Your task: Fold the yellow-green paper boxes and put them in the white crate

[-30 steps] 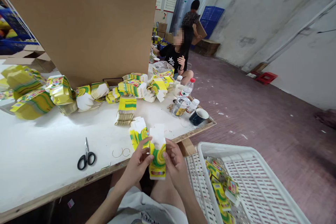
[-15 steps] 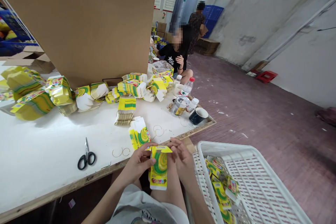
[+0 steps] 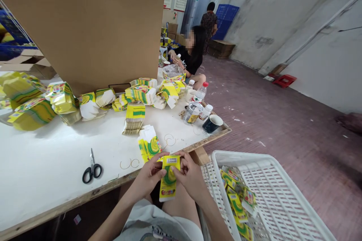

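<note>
Over my lap, my left hand point(image 3: 151, 175) grips the left edge of a small yellow and green carton point(image 3: 169, 184). My right hand point(image 3: 189, 175) is closed on its upper right side, with the thumb on the front face. A barcode shows at the carton's top end, and the swirl picture is partly under my thumb. Just beyond my hands, several flat cartons point(image 3: 149, 144) lie in a small pile at the table edge. Behind them stands a banded-looking stack of flat cartons point(image 3: 134, 118).
Black-handled scissors point(image 3: 92, 169) and thin rings point(image 3: 130, 163) lie on the white table point(image 3: 56, 165). A dark mug point(image 3: 212, 123), jar point(image 3: 193, 113) and bottles line its right corner. A white basket point(image 3: 271, 180) holding several cartons stands at my right. A large cardboard sheet point(image 3: 98, 26) rises behind; a co-worker point(image 3: 195, 52) sits beyond.
My right hand has moved in and its thumb now presses on the carton's front. The top flap, raised before, lies flat with its barcode facing me. The co-worker's hands have come together around something.
</note>
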The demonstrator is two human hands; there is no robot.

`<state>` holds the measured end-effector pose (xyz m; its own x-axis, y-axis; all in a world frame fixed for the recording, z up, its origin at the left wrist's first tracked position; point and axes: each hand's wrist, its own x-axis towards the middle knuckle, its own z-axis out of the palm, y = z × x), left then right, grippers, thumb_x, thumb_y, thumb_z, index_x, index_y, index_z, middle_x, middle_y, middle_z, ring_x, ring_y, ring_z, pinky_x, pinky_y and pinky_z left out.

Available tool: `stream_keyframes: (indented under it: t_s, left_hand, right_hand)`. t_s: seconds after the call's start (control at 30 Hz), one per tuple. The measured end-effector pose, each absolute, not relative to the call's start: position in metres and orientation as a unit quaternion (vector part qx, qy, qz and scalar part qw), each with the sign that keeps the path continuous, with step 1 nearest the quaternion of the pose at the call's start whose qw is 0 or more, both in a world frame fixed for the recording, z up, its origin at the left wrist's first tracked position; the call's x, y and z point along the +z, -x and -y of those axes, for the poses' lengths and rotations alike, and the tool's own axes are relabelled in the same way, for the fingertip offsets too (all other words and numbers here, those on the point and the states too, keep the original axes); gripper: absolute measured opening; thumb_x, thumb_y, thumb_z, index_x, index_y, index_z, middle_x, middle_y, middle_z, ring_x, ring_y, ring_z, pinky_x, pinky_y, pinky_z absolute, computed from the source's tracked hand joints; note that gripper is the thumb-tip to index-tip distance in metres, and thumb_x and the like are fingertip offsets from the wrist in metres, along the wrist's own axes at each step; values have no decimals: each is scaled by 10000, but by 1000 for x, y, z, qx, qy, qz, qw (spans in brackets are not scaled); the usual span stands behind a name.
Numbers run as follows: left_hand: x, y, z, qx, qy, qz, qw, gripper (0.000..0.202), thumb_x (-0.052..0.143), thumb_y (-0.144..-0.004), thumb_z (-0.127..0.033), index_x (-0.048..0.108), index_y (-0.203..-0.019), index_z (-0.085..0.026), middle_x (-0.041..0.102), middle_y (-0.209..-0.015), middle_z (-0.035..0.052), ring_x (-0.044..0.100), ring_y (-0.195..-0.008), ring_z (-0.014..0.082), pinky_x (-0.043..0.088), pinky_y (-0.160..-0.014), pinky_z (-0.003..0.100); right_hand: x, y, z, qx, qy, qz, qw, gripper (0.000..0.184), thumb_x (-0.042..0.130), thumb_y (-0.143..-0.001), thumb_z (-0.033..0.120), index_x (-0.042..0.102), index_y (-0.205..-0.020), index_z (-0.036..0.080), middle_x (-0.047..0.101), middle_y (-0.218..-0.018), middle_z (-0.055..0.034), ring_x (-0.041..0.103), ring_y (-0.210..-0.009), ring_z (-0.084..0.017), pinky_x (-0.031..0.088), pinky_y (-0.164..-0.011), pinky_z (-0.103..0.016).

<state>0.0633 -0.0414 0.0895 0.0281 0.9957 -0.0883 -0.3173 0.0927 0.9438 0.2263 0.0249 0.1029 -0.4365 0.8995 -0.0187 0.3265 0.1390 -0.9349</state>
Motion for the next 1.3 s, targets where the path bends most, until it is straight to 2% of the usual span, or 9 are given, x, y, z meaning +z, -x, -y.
stream_keyframes:
  t_s: [0.17,0.33,0.47,0.63,0.73,0.83,1.0,1.17,1.3]
  left_hand:
    - [89,-64,41,559,-367,-428,608,537,713,-810,-340,570,-1316,-234,750,-1029,103,699,-904,237,532,-794,320]
    - [89,-73,39,565,-340,-411,629,521,765,-760,-318,619,-1251,-222,768,-964,98,718,-845,247,544,-734,315]
    - [82,-78,36,578,-359,-433,591,448,722,-791,-292,630,-1225,-228,745,-1088,115,701,-981,269,536,-866,380]
    - [52,-54,37,559,-412,-609,384,509,700,-787,-240,601,-1285,-264,609,-1371,100,500,-1319,288,164,-1190,494]
    - [33,-44,38,507,-454,-645,348,547,683,-782,-204,569,-1313,-272,671,-1296,82,541,-1286,288,-42,-1190,531]
    - [24,-45,38,484,-493,-624,365,549,656,-796,-179,552,-1325,-284,711,-1232,75,580,-1248,280,-78,-1182,532]
    - [29,-42,44,494,-477,-602,408,435,669,-796,-207,646,-1224,-279,717,-1212,91,594,-1217,304,185,-1168,551]
    - [40,-43,47,656,-298,-601,345,419,741,-768,-339,665,-1170,-248,656,-1300,98,518,-1298,296,333,-1131,458]
    - [51,-56,35,690,-183,-458,529,513,795,-691,-472,698,-1114,-199,721,-1180,127,648,-1128,312,497,-986,435]
  right_hand:
    - [98,-233,-25,490,428,694,309,293,640,-820,290,643,-1101,206,515,-604,55,477,-547,-135,388,-528,-235]
    - [94,-230,-26,544,419,630,362,285,666,-827,416,716,-1010,204,705,-940,-76,631,-773,-209,497,-673,-307]
    - [106,-249,-25,521,449,611,391,275,690,-783,460,706,-896,210,712,-861,-66,637,-751,-229,512,-687,-342]
    - [113,-314,-31,124,611,662,416,350,640,-768,512,690,-932,207,638,-976,-119,555,-979,-323,427,-869,-460]
    - [91,-304,-34,177,603,680,379,372,631,-775,495,661,-1010,209,656,-995,-118,559,-1001,-330,422,-882,-473]
    - [59,-247,-38,314,567,665,371,348,642,-784,412,639,-1065,206,676,-1070,-126,587,-1019,-315,448,-875,-447]
    - [30,-180,-51,482,526,587,383,398,711,-698,300,632,-1076,202,715,-899,-67,655,-899,-278,489,-811,-396]
    - [35,-191,-47,546,508,532,402,366,637,-770,416,631,-1044,173,737,-801,-64,695,-735,-234,542,-690,-367]
    - [51,-198,-24,649,462,449,404,338,741,-716,403,713,-977,190,761,-883,-74,710,-820,-243,556,-755,-379]
